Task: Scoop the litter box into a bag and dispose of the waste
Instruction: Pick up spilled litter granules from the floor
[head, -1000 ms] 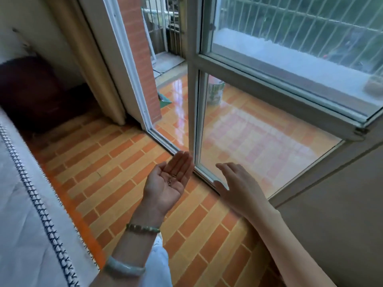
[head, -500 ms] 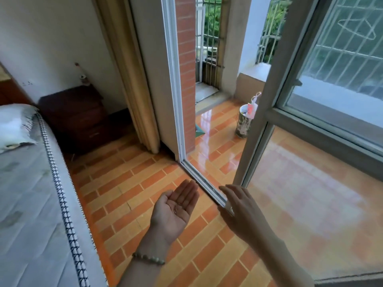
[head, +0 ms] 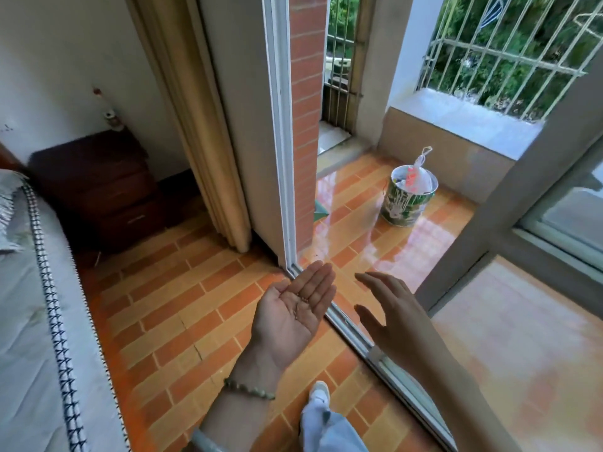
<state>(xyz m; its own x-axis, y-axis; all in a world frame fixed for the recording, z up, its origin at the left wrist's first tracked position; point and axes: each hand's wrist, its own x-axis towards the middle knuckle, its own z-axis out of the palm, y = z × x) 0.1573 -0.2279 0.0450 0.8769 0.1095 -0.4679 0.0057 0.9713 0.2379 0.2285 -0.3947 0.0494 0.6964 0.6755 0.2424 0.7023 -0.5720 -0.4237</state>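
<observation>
The sliding door (head: pixel 522 177) stands open onto the balcony, where the bin (head: pixel 404 207) holding a white bag (head: pixel 421 181) sits well apart from the person. The right hand (head: pixel 391 311) hovers empty, fingers spread. The left hand (head: pixel 290 314) lies palm up, fingers straight, cradling a few litter grains (head: pixel 301 300). They are best carried level and tipped only over the bin

Dark nightstand (head: pixel 94 187) near beige curtain (head: pixel 202 125); grey mattress (head: pixel 19 321) left; brick pillar (head: pixel 306 109) outside.
</observation>
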